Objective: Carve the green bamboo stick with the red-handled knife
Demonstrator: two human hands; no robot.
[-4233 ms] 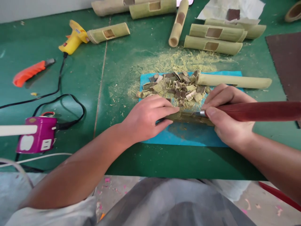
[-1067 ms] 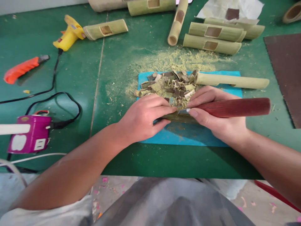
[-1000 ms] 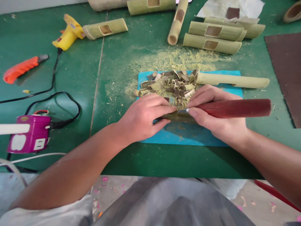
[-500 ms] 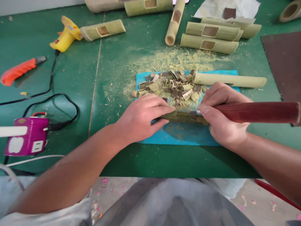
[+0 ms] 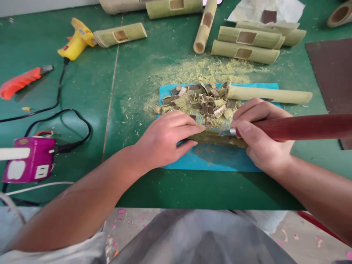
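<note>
My left hand [image 5: 172,137] is closed on the left end of a dark, thin bamboo piece [image 5: 214,138] lying across a blue mat [image 5: 209,159]. In my right hand [image 5: 264,135] is a carving knife [image 5: 305,127] with a thick red wooden handle and a short metal blade. The blade's tip lies against the upper face of the bamboo piece, just right of my left fingers. My right fingers hide the piece's right end. Behind both hands, a heap of brown and green chips [image 5: 203,99] covers part of the mat, next to a pale bamboo tube [image 5: 272,94].
Several bamboo tubes with square cutouts [image 5: 244,54] lie at the back. To the left are a yellow hot-air tool [image 5: 75,40], an orange utility knife [image 5: 20,82] and a purple power socket [image 5: 29,157] with cables. A brown sheet [image 5: 331,69] lies at right.
The knife has shifted slightly right along the bamboo piece, showing more blade, and its handle end has risen a little. My left hand has stayed in place.
</note>
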